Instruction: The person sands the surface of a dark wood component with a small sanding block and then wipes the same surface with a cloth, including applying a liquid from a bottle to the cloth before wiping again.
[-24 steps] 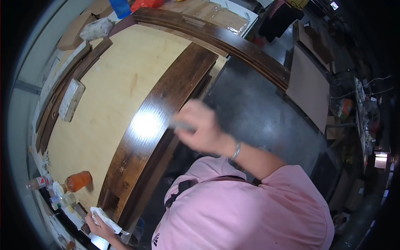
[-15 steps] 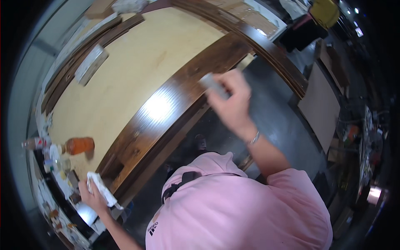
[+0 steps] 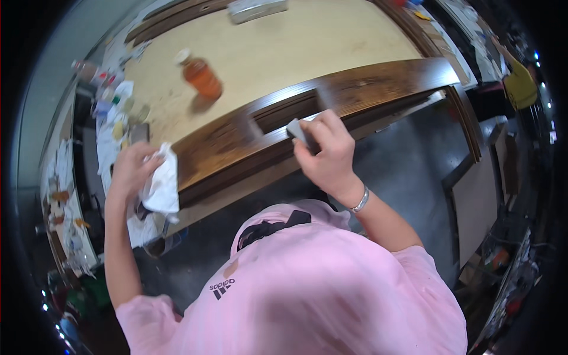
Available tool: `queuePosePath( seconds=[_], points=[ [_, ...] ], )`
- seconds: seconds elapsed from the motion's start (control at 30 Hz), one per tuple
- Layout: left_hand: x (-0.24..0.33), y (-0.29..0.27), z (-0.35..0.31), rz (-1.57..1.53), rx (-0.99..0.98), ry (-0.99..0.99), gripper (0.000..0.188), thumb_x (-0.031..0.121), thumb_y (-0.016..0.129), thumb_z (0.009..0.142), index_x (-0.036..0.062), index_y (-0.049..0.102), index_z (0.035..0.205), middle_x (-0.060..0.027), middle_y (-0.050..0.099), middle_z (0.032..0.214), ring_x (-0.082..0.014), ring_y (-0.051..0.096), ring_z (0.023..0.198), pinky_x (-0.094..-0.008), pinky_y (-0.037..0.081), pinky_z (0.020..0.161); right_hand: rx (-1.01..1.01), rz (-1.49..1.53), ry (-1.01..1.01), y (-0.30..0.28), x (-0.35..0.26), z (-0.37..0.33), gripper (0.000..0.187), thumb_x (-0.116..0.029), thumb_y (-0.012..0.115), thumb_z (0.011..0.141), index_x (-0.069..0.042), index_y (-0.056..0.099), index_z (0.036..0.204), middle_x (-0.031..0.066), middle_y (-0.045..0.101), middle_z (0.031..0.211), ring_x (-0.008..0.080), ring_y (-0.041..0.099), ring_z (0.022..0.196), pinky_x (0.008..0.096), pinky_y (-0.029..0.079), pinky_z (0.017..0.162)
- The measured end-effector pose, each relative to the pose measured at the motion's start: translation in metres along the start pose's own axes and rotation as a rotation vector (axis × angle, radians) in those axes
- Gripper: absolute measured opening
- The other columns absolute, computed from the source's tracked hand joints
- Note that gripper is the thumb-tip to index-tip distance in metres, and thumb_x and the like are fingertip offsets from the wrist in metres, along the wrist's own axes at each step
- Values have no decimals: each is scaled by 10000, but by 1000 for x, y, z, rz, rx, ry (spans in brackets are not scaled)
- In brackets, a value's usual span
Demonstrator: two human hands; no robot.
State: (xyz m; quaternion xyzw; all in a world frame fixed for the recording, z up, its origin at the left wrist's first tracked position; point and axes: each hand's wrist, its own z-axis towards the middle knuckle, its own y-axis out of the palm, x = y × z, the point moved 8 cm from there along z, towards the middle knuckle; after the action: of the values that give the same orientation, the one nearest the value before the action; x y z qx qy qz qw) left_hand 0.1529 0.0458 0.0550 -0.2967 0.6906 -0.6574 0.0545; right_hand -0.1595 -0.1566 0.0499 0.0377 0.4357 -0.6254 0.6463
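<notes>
The left forearm point(image 3: 122, 248) pointed forward, almost straight, and the left hand point(image 3: 135, 170) was bent into a grip. The right forearm point(image 3: 387, 220) slanted inward, and the right hand point(image 3: 329, 152) pinched between thumb point(image 3: 304, 157) and curled fingers point(image 3: 329, 122).

On the pale bench point(image 3: 331, 38) I can see a bottle of orange liquid point(image 3: 204, 80) with a whitish block point(image 3: 258, 10) beyond it, while a flat brown panel point(image 3: 475, 210) and someone in a yellow top point(image 3: 520, 87) are over on the worker's right.
</notes>
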Motion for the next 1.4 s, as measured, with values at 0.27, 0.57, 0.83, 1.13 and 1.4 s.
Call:
queuePosePath(
  seconds=[0.27,0.57,0.83,1.13,1.4],
  points=[
    [39,-16,27,264,-68,401,227,196,786,696,33,726,842,-161,673,784,-349,655,783,-441,493,685,-197,123,-413,173,-184,-34,217,-61,678,638,-40,592,836,99,527,850,262,576,753,368,492,613],
    [45,-5,38,347,-313,552,191,151,772,650,58,754,816,-160,681,744,-357,664,782,-437,509,674,-284,84,-444,228,-246,-52,149,-127,626,692,-38,585,805,82,532,887,221,564,834,324,476,671],
    [37,-11,35,335,-151,606,180,130,780,639,75,754,808,-158,687,766,-357,664,798,-445,509,694,-223,133,-449,192,-217,-44,215,-32,692,641,-45,603,837,98,562,838,269,612,734,391,513,616],
    [36,-13,32,284,-95,458,161,130,761,675,73,755,825,-165,695,805,-338,667,820,-441,507,729,-228,26,-386,175,-191,-35,259,-53,718,650,-62,606,884,90,546,857,266,588,743,380,501,624],
    [4,-14,22,116,-97,305,222,170,784,701,27,707,853,-136,643,833,-346,620,837,-427,472,737,171,-520,129,-54,27,-3,85,-75,713,794,-23,645,797,114,565,793,295,559,670,400,454,600]
  ],
)
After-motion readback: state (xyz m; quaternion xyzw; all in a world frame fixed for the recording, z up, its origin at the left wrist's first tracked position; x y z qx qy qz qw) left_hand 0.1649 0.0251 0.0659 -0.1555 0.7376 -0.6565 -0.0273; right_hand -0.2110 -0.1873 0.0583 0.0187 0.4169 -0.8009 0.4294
